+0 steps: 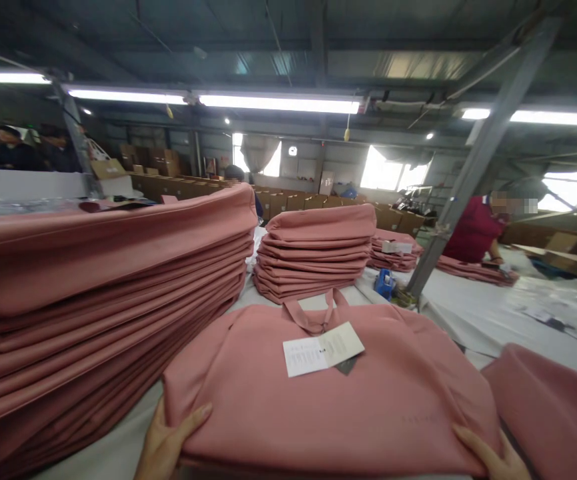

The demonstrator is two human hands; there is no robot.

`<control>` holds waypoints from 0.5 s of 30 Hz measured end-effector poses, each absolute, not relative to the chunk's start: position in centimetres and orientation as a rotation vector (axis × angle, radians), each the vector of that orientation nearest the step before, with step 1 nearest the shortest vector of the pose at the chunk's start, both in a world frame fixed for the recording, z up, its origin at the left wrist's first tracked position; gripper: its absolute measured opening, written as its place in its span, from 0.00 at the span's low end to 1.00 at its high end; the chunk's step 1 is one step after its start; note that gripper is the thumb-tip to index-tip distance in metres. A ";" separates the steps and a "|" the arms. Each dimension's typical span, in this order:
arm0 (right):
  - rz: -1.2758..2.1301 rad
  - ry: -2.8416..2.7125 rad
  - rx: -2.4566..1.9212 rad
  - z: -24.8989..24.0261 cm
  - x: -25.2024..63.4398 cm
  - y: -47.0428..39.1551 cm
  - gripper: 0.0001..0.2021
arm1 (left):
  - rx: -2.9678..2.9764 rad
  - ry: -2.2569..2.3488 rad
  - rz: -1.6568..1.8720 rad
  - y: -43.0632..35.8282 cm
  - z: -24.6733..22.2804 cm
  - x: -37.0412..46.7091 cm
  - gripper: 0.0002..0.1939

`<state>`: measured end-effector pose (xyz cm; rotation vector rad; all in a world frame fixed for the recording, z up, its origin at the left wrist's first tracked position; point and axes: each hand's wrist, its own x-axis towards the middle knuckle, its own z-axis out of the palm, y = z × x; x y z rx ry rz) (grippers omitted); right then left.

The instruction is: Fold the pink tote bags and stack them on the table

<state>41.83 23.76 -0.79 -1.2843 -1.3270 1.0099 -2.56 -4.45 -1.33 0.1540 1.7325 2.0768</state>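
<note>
A pink bag point(318, 413) with a short top handle point(313, 319) lies in front of me, its handle end pointing away. White and cream paper tags point(308, 353) hang from the handle onto its front, with a dark tag partly under them. My left hand point(166, 437) grips the lower left corner, thumb on top and fingers hidden beneath. At the lower right corner, my right hand point(491, 457) holds the bag the same way, thumb pressed on its face.
A tall stack of folded pink bags point(93, 260) rises at left. A shorter stack point(316, 250) stands behind the held bag. Another pink piece point(553, 400) lies at right. A blue tape dispenser point(383, 283) sits near a metal post point(478, 167). A person in red point(473, 230) works beyond it.
</note>
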 end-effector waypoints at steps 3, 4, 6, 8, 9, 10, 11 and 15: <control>1.187 -1.216 -1.148 0.9 35.8 29.4 0.45 | 0.262 1.718 2.171 -0.3 -1.7 -4.8 0.51; 1.218 -1.201 -1.132 1.0 33.8 31.2 0.46 | 0.294 1.745 2.176 1.0 -2.3 -5.6 0.50; 1.209 -1.206 -1.148 0.3 30.2 34.4 0.48 | 0.342 1.830 2.153 3.5 -4.1 -7.4 0.49; 1.150 -1.249 -1.226 -1.3 27.6 36.7 0.46 | 0.336 1.956 2.087 5.8 -6.6 -9.0 0.48; 1.113 -1.269 -1.283 -2.3 26.7 37.4 0.44 | 0.322 2.011 2.052 6.9 -7.9 -9.6 0.47; 1.072 -1.289 -1.342 -3.3 26.1 37.9 0.41 | 0.306 2.052 2.026 7.8 -8.9 -10.0 0.47; 1.026 -1.312 -1.398 -4.1 25.8 38.2 0.38 | 0.287 2.079 2.011 8.4 -9.7 -10.3 0.46; 0.892 -1.503 -1.424 -5.8 23.0 37.3 0.25 | 0.229 2.001 2.058 7.0 -9.0 -10.3 0.42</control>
